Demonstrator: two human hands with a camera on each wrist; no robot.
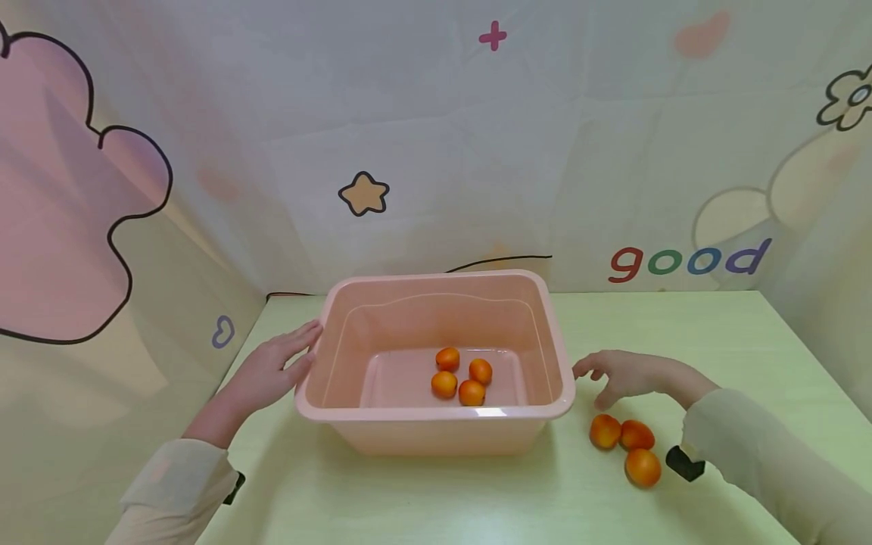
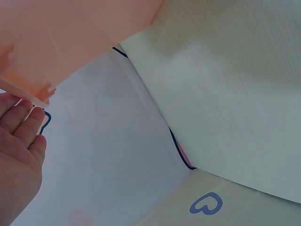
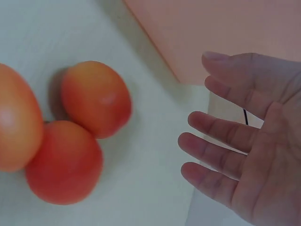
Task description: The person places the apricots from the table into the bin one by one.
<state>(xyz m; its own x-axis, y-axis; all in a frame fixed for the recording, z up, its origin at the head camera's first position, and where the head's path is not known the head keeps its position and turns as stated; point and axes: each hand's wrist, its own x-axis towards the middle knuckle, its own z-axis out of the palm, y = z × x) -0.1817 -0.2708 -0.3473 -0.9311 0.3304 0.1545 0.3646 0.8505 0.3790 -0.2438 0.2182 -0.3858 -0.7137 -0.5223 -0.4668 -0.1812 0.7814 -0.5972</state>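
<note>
A pink plastic basin (image 1: 436, 435) stands on the table, with several small orange-red fruits (image 1: 472, 393) on its floor. Straight fingers of my left hand (image 1: 269, 367) touch the basin's left rim; in the left wrist view the left hand (image 2: 21, 141) meets the rim's underside. Just off the basin's right side is my right hand (image 1: 630, 375), holding nothing. Its fingers are spread and slightly bent in the right wrist view (image 3: 249, 141). Three orange-red fruits lie close together on the table below it: one nearer the basin (image 1: 605, 431), one beside it (image 1: 637, 435), one nearest me (image 1: 643, 468).
The pale green table (image 1: 436, 499) ends at a back edge against a printed cloth (image 1: 436, 151) with a star and the word "good". More cloth hangs at the left and right sides. A dark strap piece (image 1: 685, 463) shows at the right wrist.
</note>
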